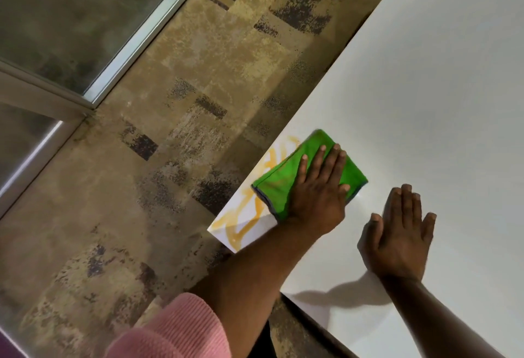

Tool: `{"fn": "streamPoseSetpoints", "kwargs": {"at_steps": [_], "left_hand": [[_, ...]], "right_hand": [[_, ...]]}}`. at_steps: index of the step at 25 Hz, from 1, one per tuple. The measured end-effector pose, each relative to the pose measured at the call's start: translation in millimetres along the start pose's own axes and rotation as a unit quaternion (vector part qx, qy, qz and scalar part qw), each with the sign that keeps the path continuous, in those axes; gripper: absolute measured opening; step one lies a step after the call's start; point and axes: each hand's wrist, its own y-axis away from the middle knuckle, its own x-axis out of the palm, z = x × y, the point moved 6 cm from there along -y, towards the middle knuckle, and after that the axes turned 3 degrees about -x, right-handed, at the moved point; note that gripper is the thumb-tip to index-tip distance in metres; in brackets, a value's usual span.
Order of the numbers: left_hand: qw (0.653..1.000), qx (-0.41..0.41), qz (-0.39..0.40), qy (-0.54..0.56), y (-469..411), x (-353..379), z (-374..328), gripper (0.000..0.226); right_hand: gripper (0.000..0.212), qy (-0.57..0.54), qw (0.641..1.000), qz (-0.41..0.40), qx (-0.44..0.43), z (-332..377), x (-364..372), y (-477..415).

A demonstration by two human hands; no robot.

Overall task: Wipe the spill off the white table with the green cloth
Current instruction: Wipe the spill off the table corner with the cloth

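Note:
A folded green cloth (276, 184) with a grey hem lies on the white table (425, 88) near its left corner. My left hand (320, 190) presses flat on the cloth, fingers spread, covering its near right part. An orange-yellow spill (241, 227) streaks the table along the corner edge, partly under the cloth and showing on both sides of it. My right hand (399, 233) rests flat on the bare table to the right of the cloth, fingers apart and holding nothing.
The table's left edge runs diagonally up to the right, with its corner (209, 230) close to the spill. Beyond it is patterned brown carpet (170, 102). A glass panel in a metal frame (93, 45) stands at upper left. A pink sleeve (175, 329) shows at the bottom.

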Motion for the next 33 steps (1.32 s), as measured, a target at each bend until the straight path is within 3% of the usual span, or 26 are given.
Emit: {"fn": "streamPoseSetpoints", "kwargs": {"at_steps": [3,7,9,17,20,27,33], "left_hand": [[0.997,-0.074,-0.022,0.025,-10,-4,-5,0.073],[0.992,0.114,-0.032,-0.035,-12,-11,11,0.064],[0.985,0.167,-0.009,-0.041,-18,-12,20,0.065],[1.0,-0.007,-0.006,-0.017,5,-12,36,0.068],[1.0,-0.007,0.014,-0.024,14,-12,36,0.069],[0.999,-0.027,0.002,-0.023,-56,-25,46,0.071],[1.0,-0.012,-0.005,-0.018,-6,-16,48,0.073]], "right_hand": [[0.071,0.001,1.0,0.006,0.005,1,-1,1],[0.071,-0.003,1.0,0.014,0.008,11,-5,-6],[0.07,-0.025,1.0,0.011,0.016,22,-4,-19],[0.073,-0.022,1.0,-0.006,0.001,26,2,-27],[0.073,-0.027,1.0,-0.002,0.011,28,0,-30],[0.073,-0.013,1.0,0.005,0.007,29,1,-31],[0.074,-0.017,1.0,0.003,0.01,30,0,-29]]}}
